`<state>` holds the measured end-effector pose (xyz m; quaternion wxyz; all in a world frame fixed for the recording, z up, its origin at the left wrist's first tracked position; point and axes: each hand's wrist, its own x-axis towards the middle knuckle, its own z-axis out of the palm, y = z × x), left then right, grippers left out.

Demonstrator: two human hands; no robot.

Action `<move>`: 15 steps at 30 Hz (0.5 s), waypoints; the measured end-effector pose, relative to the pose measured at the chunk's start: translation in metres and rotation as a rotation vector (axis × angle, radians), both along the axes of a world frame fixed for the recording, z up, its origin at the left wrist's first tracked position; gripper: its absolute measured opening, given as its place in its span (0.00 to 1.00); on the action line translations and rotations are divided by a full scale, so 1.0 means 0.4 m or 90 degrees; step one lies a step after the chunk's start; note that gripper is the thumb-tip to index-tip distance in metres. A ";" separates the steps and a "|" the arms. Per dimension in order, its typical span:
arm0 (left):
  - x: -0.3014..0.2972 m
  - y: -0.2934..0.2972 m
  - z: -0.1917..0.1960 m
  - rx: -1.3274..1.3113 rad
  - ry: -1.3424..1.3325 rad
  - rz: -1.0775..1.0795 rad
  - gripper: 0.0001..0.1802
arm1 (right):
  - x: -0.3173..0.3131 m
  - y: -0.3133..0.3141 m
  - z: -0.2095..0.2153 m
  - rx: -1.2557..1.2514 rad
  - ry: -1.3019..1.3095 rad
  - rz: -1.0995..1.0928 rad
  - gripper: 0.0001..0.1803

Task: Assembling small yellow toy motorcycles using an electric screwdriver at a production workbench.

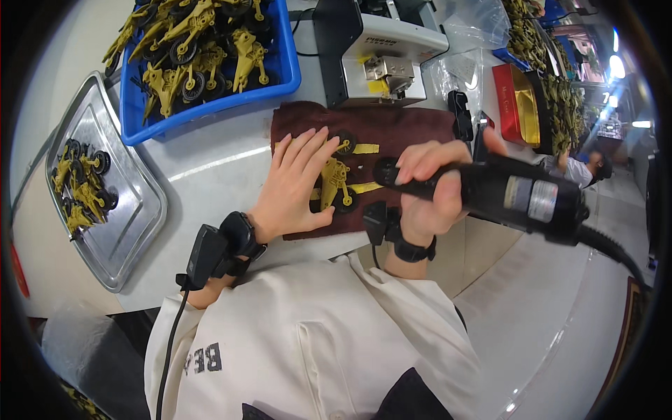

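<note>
A white table [210, 189] extends beneath the left hand [290, 185] and out to its left, with 1 long streak of reflected light. Right of and nearer the body than the right hand [423, 213], a pale, glossy floor [539, 301] spreads. Far beyond that hand, at least 3 white lamps [616, 64] glare; the room there is blurred.

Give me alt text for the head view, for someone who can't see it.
The left hand is spread over yellow model pieces with black wheels on a maroon cloth; the right hand grips a black corded tool. Beyond the cloth stands a machine; at left, a blue bin and metal tray hold more pieces.
</note>
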<state>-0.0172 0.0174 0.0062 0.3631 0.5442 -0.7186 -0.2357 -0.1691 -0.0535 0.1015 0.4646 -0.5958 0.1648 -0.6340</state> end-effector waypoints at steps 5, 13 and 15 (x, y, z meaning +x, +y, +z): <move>0.005 -0.008 0.012 0.004 -0.024 -0.017 0.50 | -0.013 0.063 -0.031 0.002 -0.016 0.005 0.42; 0.019 -0.007 0.007 0.036 -0.097 -0.034 0.51 | 0.014 0.037 -0.041 0.054 -0.008 -0.002 0.39; 0.022 -0.009 0.007 0.042 -0.096 -0.036 0.51 | 0.015 0.022 -0.070 0.053 0.016 -0.002 0.36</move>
